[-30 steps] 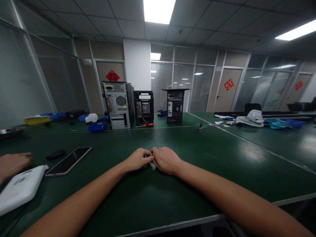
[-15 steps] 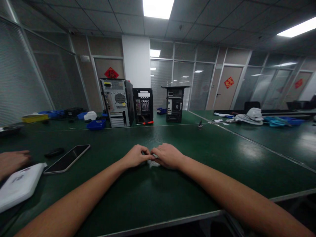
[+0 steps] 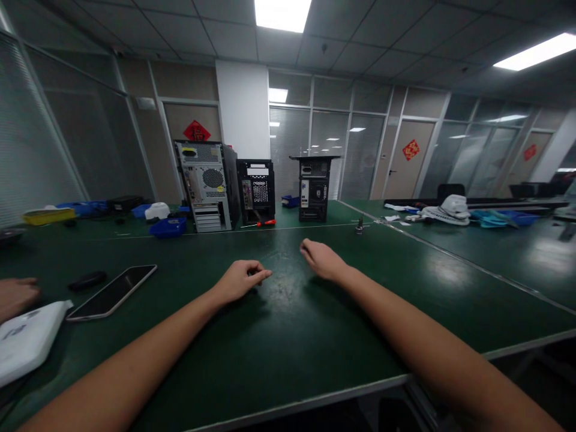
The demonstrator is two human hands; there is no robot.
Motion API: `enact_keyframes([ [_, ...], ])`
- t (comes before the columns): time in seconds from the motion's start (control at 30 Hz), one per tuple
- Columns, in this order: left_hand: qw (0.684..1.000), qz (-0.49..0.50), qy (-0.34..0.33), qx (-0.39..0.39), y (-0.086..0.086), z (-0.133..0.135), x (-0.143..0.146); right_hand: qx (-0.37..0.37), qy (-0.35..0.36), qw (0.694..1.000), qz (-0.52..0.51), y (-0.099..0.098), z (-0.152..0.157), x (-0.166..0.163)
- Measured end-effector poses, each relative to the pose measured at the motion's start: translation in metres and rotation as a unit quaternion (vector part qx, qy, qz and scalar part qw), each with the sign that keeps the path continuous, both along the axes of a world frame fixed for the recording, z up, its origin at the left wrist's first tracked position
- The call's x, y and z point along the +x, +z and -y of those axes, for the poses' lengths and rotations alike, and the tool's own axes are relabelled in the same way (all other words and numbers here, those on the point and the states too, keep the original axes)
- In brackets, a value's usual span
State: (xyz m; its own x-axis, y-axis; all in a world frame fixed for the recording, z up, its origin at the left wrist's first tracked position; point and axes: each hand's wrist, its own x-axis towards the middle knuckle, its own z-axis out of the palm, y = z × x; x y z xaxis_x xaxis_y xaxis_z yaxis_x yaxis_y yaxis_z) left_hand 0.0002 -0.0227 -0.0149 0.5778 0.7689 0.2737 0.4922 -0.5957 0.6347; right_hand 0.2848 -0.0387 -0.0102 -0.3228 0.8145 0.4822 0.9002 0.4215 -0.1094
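My left hand point(image 3: 240, 280) is just above the green tabletop point(image 3: 270, 342), left of the middle. Its fingers are curled in and the thumb lies close against them; whether anything small is between them does not show. To the right and a little farther off, my right hand point(image 3: 323, 259) is raised over the table with its fingers closed and bent down. Its back faces me, so whatever may be in the fingers is hidden. A clear gap separates the two hands.
Three computer cases, one silver-grey point(image 3: 211, 186) and two black point(image 3: 256, 191), stand at the back. A red screwdriver point(image 3: 265, 223) lies before them. On the left are a phone point(image 3: 114, 292), a white pack point(image 3: 33, 339) and another person's hand point(image 3: 18, 297).
My hands were together at the middle, fingertips meeting. Now they are apart: the right has moved away, up and to the right, and the left slightly left.
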Motion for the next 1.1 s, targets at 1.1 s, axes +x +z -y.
enact_keyframes([
  [1.1,0.998,-0.062,0.029,0.002,-0.006,-0.020,-0.019,0.061,-0.273,0.919,-0.278,-0.027,-0.025,0.219],
])
